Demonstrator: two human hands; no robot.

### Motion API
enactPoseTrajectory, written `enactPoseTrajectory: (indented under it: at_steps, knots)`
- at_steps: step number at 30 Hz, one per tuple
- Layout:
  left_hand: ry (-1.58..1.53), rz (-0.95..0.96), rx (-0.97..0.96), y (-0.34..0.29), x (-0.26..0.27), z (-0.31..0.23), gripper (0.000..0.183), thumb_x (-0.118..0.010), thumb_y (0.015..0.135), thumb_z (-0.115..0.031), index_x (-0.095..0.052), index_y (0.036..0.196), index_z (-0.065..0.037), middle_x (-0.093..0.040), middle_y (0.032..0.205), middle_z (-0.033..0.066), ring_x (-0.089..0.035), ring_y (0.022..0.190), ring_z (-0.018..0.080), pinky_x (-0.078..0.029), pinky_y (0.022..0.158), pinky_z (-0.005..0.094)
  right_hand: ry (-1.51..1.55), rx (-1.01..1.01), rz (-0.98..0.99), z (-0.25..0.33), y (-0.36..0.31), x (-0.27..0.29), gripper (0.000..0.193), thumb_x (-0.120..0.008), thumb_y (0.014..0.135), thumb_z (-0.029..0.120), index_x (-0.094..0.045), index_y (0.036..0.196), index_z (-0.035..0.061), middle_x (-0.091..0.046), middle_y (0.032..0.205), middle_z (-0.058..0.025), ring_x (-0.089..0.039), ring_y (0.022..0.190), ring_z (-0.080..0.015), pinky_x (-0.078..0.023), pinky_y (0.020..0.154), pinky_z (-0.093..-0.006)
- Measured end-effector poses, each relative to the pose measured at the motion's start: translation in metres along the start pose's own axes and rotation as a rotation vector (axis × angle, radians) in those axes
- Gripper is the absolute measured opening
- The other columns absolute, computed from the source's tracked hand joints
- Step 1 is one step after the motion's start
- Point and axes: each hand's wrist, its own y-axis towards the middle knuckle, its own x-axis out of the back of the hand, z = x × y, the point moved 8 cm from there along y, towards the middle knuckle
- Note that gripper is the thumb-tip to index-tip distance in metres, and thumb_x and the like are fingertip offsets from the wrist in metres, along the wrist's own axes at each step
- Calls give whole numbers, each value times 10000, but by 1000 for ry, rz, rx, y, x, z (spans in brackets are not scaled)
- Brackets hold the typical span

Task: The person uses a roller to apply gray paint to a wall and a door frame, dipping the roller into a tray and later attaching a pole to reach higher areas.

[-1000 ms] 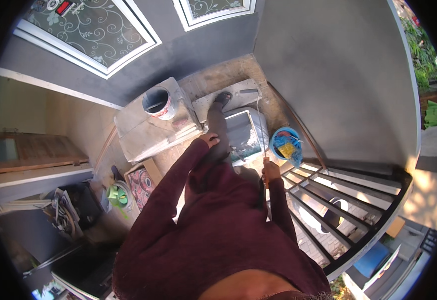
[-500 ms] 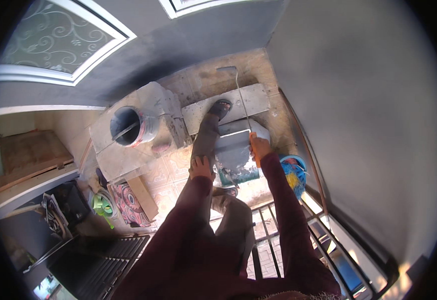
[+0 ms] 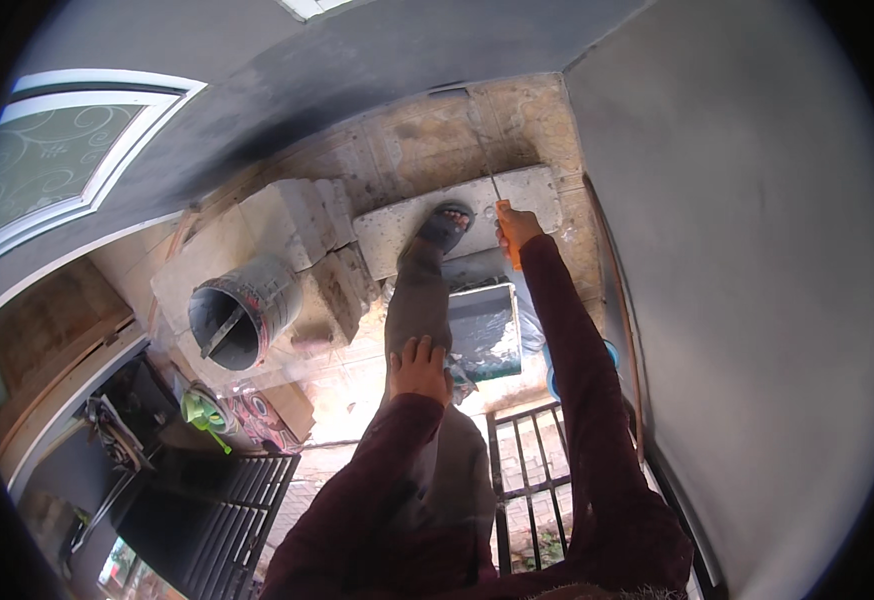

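Observation:
My right hand (image 3: 521,228) is wrapped round the orange handle of a paint roller (image 3: 502,207). Its thin bent rod reaches away over a pale stone block, and the grey roller head (image 3: 447,92) is at the foot of the grey wall. With fingers laid flat, my left hand (image 3: 420,372) rests on my raised knee. One sandalled foot (image 3: 450,222) stands on the stone block (image 3: 377,235). Right of that leg sits a square paint tray (image 3: 513,300) with dark grey paint in it, pale smears along its side.
Left of my leg, a paint-stained bucket (image 3: 275,285) with a stick across it stands on stacked blocks (image 3: 302,215). A blue tub (image 3: 612,352) is partly hidden behind my right arm. Metal railings (image 3: 532,490) are below; a brown pipe (image 3: 617,290) runs along the right wall.
My right hand has moved forward with the roller, its head now against the base of the far wall. My left hand stays on my leg, and the view has shifted.

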Motion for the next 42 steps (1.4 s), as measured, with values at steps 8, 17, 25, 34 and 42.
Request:
enactPoseTrajectory:
  at_steps: [8, 17, 25, 34, 42]
  knots:
    - [27, -29, -2, 9, 13, 9, 388, -621, 748, -238, -580, 1112, -111, -524, 1289, 116, -441, 1234, 325, -351, 994, 532, 1, -9, -19, 15, 11, -6, 402, -557, 890, 499, -548, 807, 105, -510, 636, -8, -449, 451, -117, -393, 403, -300]
    - [23, 89, 57, 11, 6, 12, 385, -608, 788, -258, -571, 1136, -98, -461, 1326, 98, -369, 1283, 294, -324, 1023, 569, 15, 41, -12, 32, -73, -18, 353, -496, 940, 423, -530, 883, 76, -510, 643, -20, -452, 444, -106, -382, 373, -286]
    - [48, 80, 87, 14, 8, 12, 361, -616, 768, -246, -592, 1104, -116, -497, 1316, 84, -414, 1259, 291, -352, 1011, 543, -5, 84, -30, 53, -154, -26, 323, -456, 964, 374, -506, 869, 69, -512, 650, -23, -458, 443, -89, -379, 358, -256]
    - [53, 32, 98, 15, 8, 11, 374, -635, 734, -237, -595, 1087, -122, -512, 1271, 65, -429, 1242, 267, -356, 1003, 540, 9, 132, -11, 75, -240, -35, 273, -460, 963, 328, -491, 893, 65, -508, 651, -30, -459, 438, -83, -379, 349, -247]
    - [67, 1, 88, 13, 6, 11, 358, -654, 723, -222, -597, 1062, -121, -522, 1208, 62, -444, 1217, 272, -387, 972, 559, -10, 138, -5, 102, -313, -44, 261, -448, 967, 314, -481, 928, 59, -501, 659, -28, -461, 451, -76, -385, 350, -236]
